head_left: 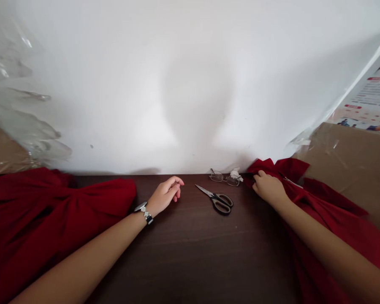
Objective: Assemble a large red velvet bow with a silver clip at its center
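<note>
Bare forearms (82, 253) reach across a dark wooden table (190, 261), hands apart: left hand (165, 195) lies empty near the scissors (218, 199), right hand (269, 188) closes on red cloth (329, 215).

A dark wood table (190, 257) carries scissors (218, 199) with black handles and, near the wall, glasses (223, 177) beside crumpled white paper (236, 175). Red cloth (60, 207) lies bunched at 2 ends.

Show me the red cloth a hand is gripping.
The red cloth on the right, gripped in the right hand; the other red cloth, on the left, is held by neither hand.
</note>
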Demonstrator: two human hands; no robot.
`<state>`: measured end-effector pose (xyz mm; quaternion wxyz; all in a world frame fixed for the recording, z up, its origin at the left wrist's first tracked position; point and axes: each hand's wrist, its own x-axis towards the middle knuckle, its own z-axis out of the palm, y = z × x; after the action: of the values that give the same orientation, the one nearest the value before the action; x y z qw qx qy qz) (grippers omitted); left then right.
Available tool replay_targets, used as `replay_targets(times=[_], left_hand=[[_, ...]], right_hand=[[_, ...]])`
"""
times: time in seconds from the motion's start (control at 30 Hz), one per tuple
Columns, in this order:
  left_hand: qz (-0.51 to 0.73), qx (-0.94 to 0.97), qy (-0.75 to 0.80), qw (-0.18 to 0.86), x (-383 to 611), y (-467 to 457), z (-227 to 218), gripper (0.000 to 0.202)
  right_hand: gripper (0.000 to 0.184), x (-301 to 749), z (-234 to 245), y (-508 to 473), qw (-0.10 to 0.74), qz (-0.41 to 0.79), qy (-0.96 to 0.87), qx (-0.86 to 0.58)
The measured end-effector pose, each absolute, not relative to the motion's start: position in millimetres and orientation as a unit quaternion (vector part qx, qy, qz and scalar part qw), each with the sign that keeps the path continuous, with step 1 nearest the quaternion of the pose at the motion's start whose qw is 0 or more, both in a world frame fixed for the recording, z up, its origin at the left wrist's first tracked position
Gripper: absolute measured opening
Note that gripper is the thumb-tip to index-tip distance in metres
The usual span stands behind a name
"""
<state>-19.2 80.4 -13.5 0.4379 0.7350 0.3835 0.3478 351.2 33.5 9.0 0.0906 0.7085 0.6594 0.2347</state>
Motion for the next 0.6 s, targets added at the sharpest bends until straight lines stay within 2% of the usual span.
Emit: replay_targets(times=[0.27, 0.37, 0.4, 0.47, 0.53, 0.6], left_hand=[[0.349, 0.732, 0.373, 0.45, -20, 80, -15, 0.018], [0.355, 0.728, 0.375, 0.452, -20, 79, -15, 0.018], [0.36, 0.725, 0.377, 0.451, -20, 78, -14, 0.017], [0.373, 0.72, 0.378, 0.447, -20, 76, -11, 0.016], [0.381, 0.72, 0.373, 0.444, -20, 71, -6, 0.015], [0.372, 0.731, 0.36, 0.445, -20, 64, 1, 0.015]], right_hand=[[0.022, 350, 11, 36, 0.028, 0.177, 0.66, 0.73], [0.023, 346, 32, 27, -0.052, 0.152, 0.657, 0.736], [0.02, 342, 41, 23, -0.133, 0.127, 0.649, 0.738], [0.018, 333, 56, 16, -0.238, 0.098, 0.631, 0.732], [0.02, 324, 66, 11, -0.291, 0.092, 0.63, 0.714], [0.021, 317, 70, 12, -0.302, 0.085, 0.621, 0.718]])
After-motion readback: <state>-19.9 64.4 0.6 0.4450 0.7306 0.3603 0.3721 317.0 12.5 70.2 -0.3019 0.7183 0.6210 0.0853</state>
